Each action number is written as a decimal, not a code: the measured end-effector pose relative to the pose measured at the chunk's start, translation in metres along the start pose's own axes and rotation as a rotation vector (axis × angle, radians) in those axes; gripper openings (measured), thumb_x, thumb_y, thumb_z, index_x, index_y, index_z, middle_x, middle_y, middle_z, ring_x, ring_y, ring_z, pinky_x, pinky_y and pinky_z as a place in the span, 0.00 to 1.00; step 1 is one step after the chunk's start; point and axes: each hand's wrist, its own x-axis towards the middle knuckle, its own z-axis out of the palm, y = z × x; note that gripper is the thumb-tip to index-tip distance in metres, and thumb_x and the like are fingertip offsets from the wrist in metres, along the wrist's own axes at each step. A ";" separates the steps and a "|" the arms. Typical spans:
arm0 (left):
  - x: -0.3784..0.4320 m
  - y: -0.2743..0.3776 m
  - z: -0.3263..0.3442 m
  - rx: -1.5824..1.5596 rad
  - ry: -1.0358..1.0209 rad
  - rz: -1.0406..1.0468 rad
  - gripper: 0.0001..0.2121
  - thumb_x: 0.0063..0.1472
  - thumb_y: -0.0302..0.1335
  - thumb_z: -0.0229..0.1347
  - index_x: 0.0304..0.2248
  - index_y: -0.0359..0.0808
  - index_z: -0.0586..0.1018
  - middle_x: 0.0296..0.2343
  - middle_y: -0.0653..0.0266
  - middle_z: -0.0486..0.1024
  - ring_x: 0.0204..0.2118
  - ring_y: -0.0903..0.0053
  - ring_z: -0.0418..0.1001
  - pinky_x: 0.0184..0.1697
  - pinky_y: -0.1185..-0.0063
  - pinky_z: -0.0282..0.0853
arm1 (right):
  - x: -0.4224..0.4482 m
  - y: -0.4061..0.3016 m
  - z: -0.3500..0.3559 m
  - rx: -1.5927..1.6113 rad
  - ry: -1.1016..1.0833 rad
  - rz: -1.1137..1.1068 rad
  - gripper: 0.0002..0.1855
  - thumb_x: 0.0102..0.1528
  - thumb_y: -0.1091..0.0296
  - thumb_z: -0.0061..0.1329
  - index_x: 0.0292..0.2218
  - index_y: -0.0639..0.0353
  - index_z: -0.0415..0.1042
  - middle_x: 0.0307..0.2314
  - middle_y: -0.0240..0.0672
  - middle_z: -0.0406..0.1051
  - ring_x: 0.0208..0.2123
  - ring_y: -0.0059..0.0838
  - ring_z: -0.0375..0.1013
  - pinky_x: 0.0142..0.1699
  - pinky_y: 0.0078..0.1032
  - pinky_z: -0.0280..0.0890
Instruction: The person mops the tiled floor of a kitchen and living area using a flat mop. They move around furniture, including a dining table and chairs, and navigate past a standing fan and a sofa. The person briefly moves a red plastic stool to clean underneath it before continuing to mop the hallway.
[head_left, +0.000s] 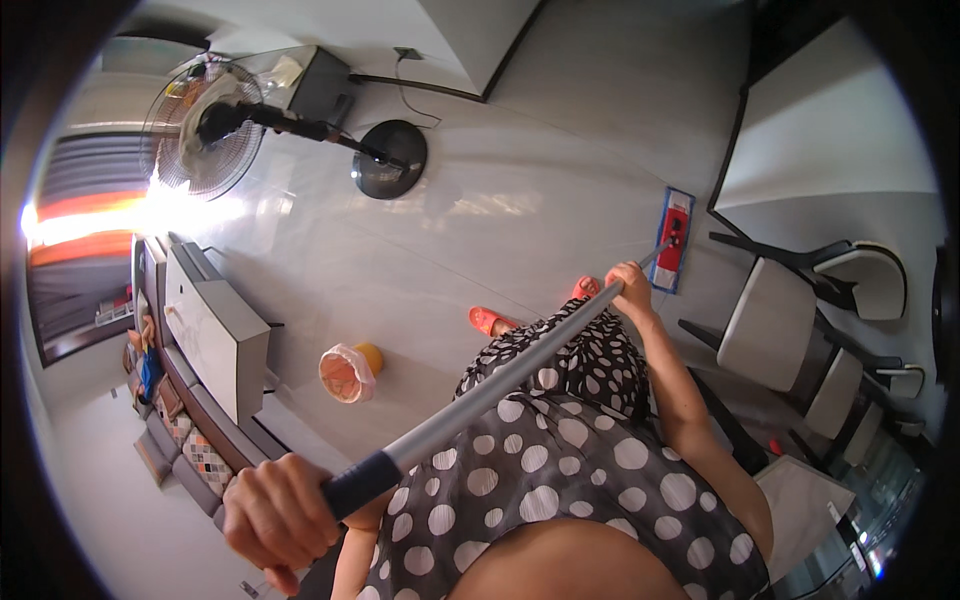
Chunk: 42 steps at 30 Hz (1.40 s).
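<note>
A grey metal mop handle (495, 376) runs slantwise across my body. My left hand (281, 514) is closed around the dark grip at its upper end, at lower left. Farther down the pole, my right hand (630, 289) is wrapped around the shaft. The flat mop head (670, 259), red on top with a blue and white pad edge, lies flat on the grey tiled floor (480, 255), to the right of my feet. It sits close to the dark skirting of the right-hand wall.
A black pedestal fan (390, 159) stands ahead on the left, its cord running to a wall socket (407, 54). A lined waste bin (349, 373) is on the floor to my left. Beyond it are a coffee table (217, 322) and sofa (202, 405). Dining chairs (766, 324) line my right.
</note>
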 end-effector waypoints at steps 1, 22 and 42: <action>-0.004 0.005 -0.009 -0.001 -0.016 -0.050 0.12 0.40 0.13 0.56 0.13 0.33 0.64 0.08 0.62 0.65 0.06 0.80 0.61 0.08 0.84 0.57 | 0.000 0.002 0.004 -0.012 -0.030 -0.006 0.02 0.35 0.74 0.43 0.15 0.56 0.64 0.16 0.34 0.64 0.26 0.37 0.64 0.31 0.30 0.59; -0.055 0.111 -0.081 0.197 0.332 0.000 0.15 0.40 0.20 0.55 0.09 0.40 0.59 0.06 0.70 0.64 0.05 0.87 0.59 0.09 0.89 0.55 | 0.017 -0.062 0.117 -0.042 -0.035 0.032 0.02 0.35 0.72 0.45 0.16 0.58 0.68 0.17 0.40 0.65 0.28 0.42 0.65 0.31 0.35 0.61; 0.057 -0.083 -0.086 0.196 0.021 -0.215 0.13 0.37 0.15 0.54 0.11 0.38 0.61 0.08 0.68 0.63 0.09 0.78 0.61 0.15 0.82 0.57 | 0.186 0.128 -0.024 -0.178 -0.291 -0.133 0.11 0.31 0.78 0.46 0.22 0.56 0.65 0.24 0.37 0.64 0.35 0.42 0.62 0.38 0.32 0.58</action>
